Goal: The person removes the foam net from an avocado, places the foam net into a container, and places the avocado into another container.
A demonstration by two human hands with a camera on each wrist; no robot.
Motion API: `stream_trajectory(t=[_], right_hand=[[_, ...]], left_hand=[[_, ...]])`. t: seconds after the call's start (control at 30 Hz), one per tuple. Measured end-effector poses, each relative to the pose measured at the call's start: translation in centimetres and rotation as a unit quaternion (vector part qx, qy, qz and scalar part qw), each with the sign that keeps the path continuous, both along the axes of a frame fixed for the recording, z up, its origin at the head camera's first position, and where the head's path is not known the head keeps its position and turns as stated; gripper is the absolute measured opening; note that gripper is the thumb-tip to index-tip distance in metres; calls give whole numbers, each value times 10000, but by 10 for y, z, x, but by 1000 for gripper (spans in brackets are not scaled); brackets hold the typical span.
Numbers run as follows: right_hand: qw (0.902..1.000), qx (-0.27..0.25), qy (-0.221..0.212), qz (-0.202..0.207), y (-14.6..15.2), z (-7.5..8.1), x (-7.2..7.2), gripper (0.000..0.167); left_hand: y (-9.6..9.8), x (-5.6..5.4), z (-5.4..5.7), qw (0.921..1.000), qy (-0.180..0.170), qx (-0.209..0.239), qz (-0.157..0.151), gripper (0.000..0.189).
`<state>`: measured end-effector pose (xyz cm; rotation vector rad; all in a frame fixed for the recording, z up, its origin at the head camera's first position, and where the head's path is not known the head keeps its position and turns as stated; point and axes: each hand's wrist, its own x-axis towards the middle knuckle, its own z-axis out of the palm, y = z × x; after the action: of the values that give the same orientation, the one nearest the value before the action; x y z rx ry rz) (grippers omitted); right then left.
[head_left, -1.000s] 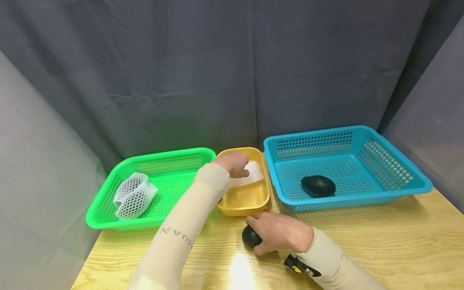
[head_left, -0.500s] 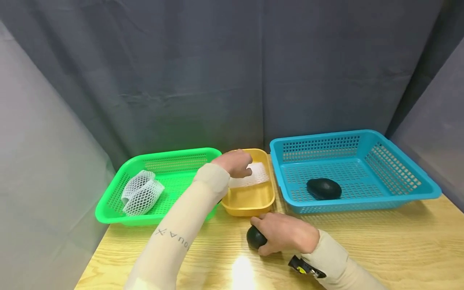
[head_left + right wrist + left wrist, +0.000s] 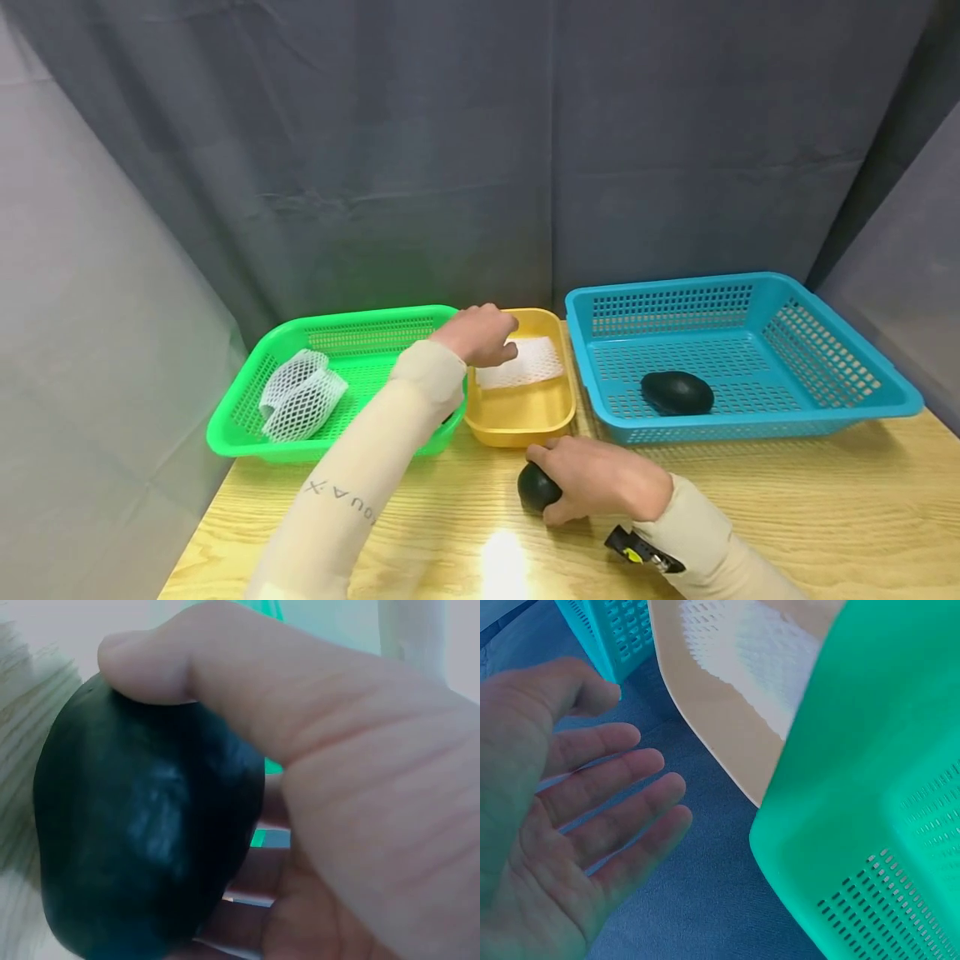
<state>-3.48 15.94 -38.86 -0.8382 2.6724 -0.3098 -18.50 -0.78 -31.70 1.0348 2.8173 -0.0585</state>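
My right hand [image 3: 611,479] grips a dark green avocado [image 3: 537,487] on the table, just in front of the yellow tray. In the right wrist view the thumb lies over the top of the avocado [image 3: 146,817], with fingers behind it. My left hand [image 3: 478,335] hovers at the left side of the yellow tray [image 3: 525,417], by the green basket's right end. Its fingers [image 3: 622,795] are loosely extended and hold nothing. A white foam net [image 3: 528,362] lies flat in the tray.
The green basket [image 3: 360,321] on the left contains white foam nets [image 3: 303,400]. To the right, a blue basket [image 3: 750,421] holds another dark avocado [image 3: 677,392]. A dark curtain [image 3: 420,167] hangs behind the containers on the wooden table [image 3: 825,492].
My left hand has shifted slightly left relative to the yellow tray, showing more of the foam net. My right hand keeps its hold on the avocado. The head view has turned slightly left.
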Motion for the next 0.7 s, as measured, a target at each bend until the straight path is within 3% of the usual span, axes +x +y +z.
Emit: stream_trajectory(t=[0.4,0.7], right_hand=[[9996,-270,92,5,4,14,5,43],[9993,-155,272,-216,8,23,7,57]], left_hand=[[-13,8,-6,9991,392,171,-39,15],[-17,15,-5,9974,492,491,-190,22]])
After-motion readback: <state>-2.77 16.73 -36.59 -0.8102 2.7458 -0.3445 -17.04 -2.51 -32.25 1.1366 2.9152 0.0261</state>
